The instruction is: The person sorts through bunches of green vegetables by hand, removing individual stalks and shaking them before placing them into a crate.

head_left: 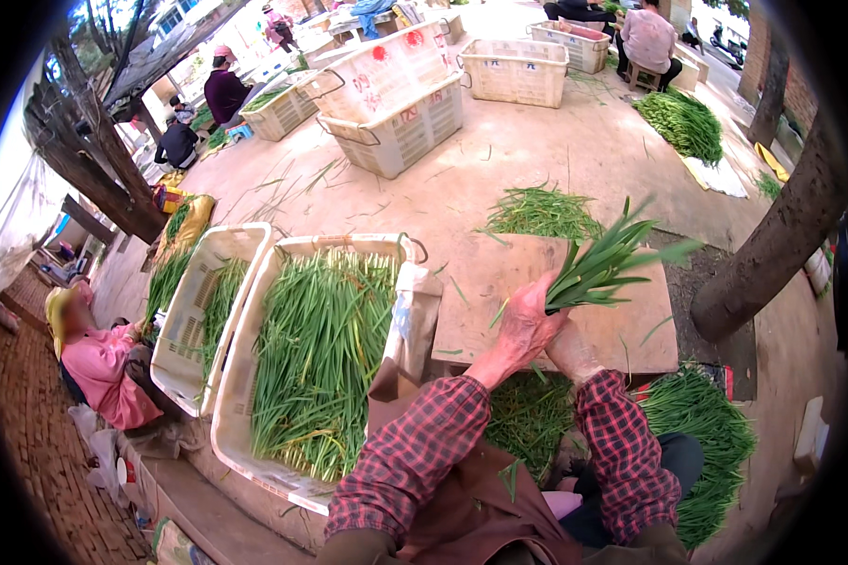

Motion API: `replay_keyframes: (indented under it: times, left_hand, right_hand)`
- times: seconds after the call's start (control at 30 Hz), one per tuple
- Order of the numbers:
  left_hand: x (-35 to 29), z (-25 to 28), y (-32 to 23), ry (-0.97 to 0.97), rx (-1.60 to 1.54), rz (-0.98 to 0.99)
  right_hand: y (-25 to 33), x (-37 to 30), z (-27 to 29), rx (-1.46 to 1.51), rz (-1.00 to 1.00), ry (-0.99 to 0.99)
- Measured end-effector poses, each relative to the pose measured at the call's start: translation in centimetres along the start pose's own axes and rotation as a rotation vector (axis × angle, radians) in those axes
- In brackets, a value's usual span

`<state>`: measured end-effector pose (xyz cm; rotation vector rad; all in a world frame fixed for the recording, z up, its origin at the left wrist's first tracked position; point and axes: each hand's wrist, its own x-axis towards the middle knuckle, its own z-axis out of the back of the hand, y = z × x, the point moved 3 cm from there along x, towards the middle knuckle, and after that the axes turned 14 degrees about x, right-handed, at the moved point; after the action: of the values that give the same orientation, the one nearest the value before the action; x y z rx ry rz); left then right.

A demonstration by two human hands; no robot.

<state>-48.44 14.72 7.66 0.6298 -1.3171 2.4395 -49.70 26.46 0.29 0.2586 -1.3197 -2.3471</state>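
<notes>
"Pale ground point(499, 141) stretches back past stacked crates point(391, 127) and a leaning tree trunk point(773, 235), with our wooden board point(481, 273) in front of us. Where do we have the green bunch point(598, 268)?"

"We hold it above the board, toward the right half, with its leaves fanning up and to the right. Our left hand point(526, 320) is closed around the base, fingers wrapped over the stalks."

"And our right hand point(575, 350)?"

"It sits close against the left, partly behind it. We cannot tell whether its fingers grip stalks or only brace them, because the left hand hides them."

"How do we handle this well, then?"

"As we judge it, we are evening up 1 handful. We keep the hold snug without crushing, since such tender leaves probably bruise easily. We let 1 hand carry the weight while the other nudges the stalks level, and we keep all the bases facing the same way."

"What about the greens around us?"

"1 loose pile point(542, 212) lies at the board's far edge, and a larger heap point(697, 452) lies low on our right. To our left stands the filled crate point(238, 405). We keep our elbows clear of its rim."
</notes>
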Motion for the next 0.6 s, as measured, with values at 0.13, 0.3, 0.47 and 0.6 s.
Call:
replay_keyframes:
  times: [0.13, 0.3, 0.47, 0.6]
  left_hand:
    - [-2.4, 3.6, 0.3, -0.067, -0.198, 0.379]
    - [-3.8, 8.5, 3.1, -0.283, -0.500, 0.704]
    - [-8.7, 9.4, 8.5, -0.411, -0.807, 0.947]
    - [-10.3, 9.1, 7.8, -0.379, -0.888, 1.011]
  right_hand:
    - [4.4, -5.1, 0.6, 0.664, -0.129, 0.079]
    - [0.0, -12.6, -0.1, 0.592, -0.228, 0.097]
    - [-1.7, -15.1, -4.2, 0.833, -0.371, -0.053]
    - [-3.4, -15.4, -4.0, 1.105, -0.360, -0.191]
